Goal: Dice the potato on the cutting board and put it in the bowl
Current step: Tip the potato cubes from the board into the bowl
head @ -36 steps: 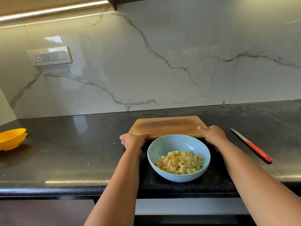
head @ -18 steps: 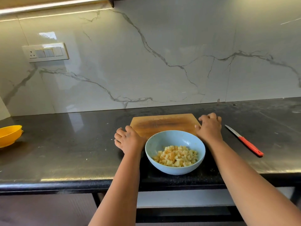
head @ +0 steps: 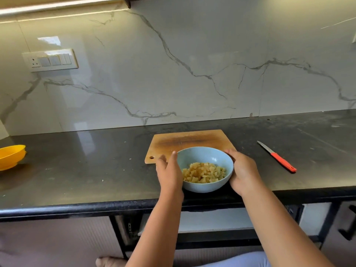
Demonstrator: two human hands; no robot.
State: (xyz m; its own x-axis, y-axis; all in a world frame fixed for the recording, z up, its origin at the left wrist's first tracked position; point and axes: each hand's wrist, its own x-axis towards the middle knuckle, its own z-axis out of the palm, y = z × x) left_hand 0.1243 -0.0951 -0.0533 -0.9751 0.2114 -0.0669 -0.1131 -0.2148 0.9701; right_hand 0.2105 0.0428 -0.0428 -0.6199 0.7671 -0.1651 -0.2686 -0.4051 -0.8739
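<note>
— How far along is the job judged to be?

— Nearly finished, by the look of it. The diced potato (head: 204, 172) is seen heaped inside the light blue bowl (head: 204, 155), in pale yellow cubes. The wooden cutting board (head: 185, 142) just behind the bowl is bare; only dark staining is seen on its surface, and no whole potato or stray pieces can be made out on it.

— And the knife?

— The red-handled knife (head: 276, 156) is laid flat on the dark countertop (head: 81, 166), well apart from the board on the right side and untouched by either hand.

— What is being done with the hands?

— The bowl is cupped from both sides. The left hand (head: 169, 173) is pressed against the bowl's left wall with the fingers curved round it and the thumb raised near the rim. The right hand (head: 243, 171) is wrapped round the right wall in the same way, fingertips reaching the far rim. Nothing else is held.

— So what is left?

— Very little, as far as can be judged. Cutting and transfer appear done; at most the bowl is to be positioned or let go. Whether the bowl is lifted or resting on the countertop cannot be told for certain.

— Anything else in view?

— A yellow bowl (head: 10, 156) is seen at the far left of the countertop.
</note>
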